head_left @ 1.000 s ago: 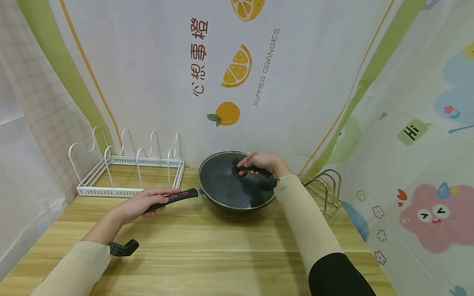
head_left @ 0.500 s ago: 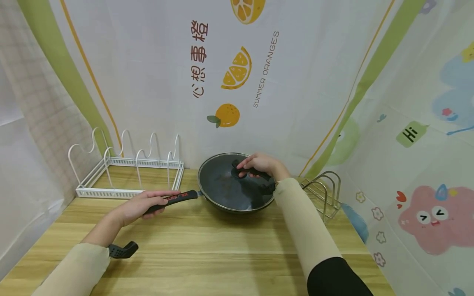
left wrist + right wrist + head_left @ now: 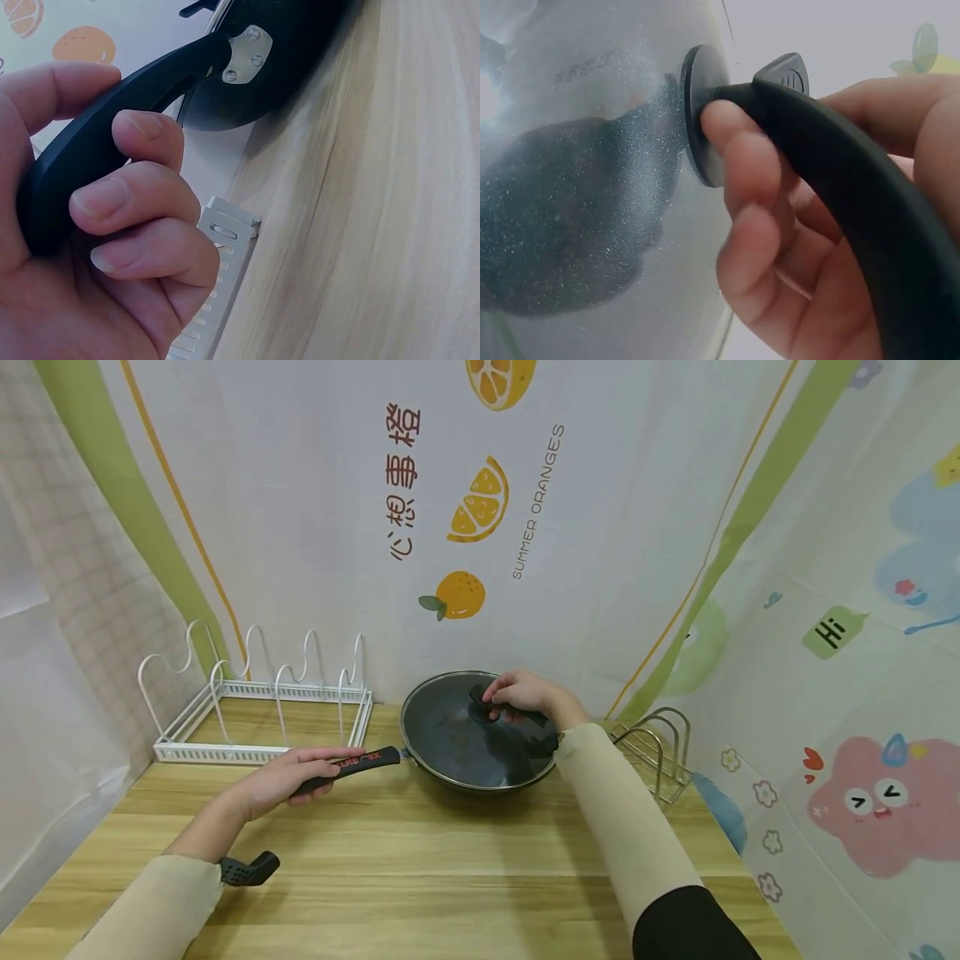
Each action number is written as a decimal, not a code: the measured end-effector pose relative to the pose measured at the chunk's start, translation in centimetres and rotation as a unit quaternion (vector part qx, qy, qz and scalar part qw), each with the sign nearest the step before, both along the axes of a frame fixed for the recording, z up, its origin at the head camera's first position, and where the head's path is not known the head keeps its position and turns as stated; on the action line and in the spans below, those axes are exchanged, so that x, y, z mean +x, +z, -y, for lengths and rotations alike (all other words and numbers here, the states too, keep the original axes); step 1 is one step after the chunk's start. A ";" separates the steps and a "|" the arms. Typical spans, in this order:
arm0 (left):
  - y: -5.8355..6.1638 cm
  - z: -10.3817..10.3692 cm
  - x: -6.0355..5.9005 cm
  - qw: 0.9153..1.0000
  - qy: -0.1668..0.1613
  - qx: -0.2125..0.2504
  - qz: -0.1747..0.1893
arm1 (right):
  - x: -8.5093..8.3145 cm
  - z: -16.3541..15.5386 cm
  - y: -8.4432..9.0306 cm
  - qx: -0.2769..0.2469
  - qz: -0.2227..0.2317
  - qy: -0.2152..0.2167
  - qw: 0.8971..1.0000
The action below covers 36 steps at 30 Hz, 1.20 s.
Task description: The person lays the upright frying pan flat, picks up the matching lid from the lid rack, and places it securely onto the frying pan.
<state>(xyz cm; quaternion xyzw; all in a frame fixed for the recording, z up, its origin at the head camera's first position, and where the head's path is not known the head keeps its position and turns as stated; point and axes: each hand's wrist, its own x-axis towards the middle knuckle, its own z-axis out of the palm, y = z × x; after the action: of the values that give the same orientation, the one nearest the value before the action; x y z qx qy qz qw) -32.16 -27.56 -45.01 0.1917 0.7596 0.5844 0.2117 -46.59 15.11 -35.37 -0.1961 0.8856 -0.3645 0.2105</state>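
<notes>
A black wok (image 3: 480, 777) sits at the back of the wooden table (image 3: 420, 868), covered by a glass lid (image 3: 457, 735) (image 3: 592, 187). My left hand (image 3: 288, 775) (image 3: 112, 240) grips the wok's long black handle (image 3: 360, 762) (image 3: 127, 112), fingers curled round it. My right hand (image 3: 521, 692) (image 3: 810, 247) grips the lid's black arched handle (image 3: 517, 717) (image 3: 840, 195) near its round base (image 3: 697, 142). The lid rests on the wok rim.
A white wire rack (image 3: 258, 710) stands at the back left. A metal wire rack (image 3: 660, 743) stands right of the wok. A black piece (image 3: 251, 868) shows by my left forearm. Printed cloth walls close in the back and right.
Almost nothing differs: both hands keep their grips, and the right hand has shifted slightly along the lid handle. The wok and lid stay in place.
</notes>
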 end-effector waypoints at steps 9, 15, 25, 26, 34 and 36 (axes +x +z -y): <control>0.1 0.1 0.1 1.000 0.004 -0.003 0.000 | 0.6 -0.5 1.0 0.085 -0.116 0.036 0.989; 0.1 0.1 0.2 1.000 0.005 -0.004 -0.001 | 1.1 -1.9 1.0 0.081 -0.162 0.048 0.982; 0.2 0.1 0.1 1.000 0.001 -0.002 -0.005 | 3.8 -4.1 0.5 0.014 -0.174 0.036 0.984; 0.2 0.1 0.1 1.000 0.001 -0.002 -0.004 | 4.1 -4.3 0.4 0.010 -0.181 0.038 0.983; 0.2 0.1 0.1 1.000 -0.006 0.000 -0.005 | 6.7 -5.9 -0.2 -0.016 -0.217 0.020 0.976; 0.2 0.1 0.1 1.000 -0.009 0.002 -0.007 | 7.2 -6.3 -0.5 -0.023 -0.219 0.013 0.975</control>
<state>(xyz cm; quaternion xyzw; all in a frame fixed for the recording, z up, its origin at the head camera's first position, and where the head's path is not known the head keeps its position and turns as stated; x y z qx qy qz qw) -32.05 -27.67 -44.78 0.2026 0.7580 0.5828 0.2114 -39.38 21.44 -35.84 -0.2877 0.8991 -0.3297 0.0119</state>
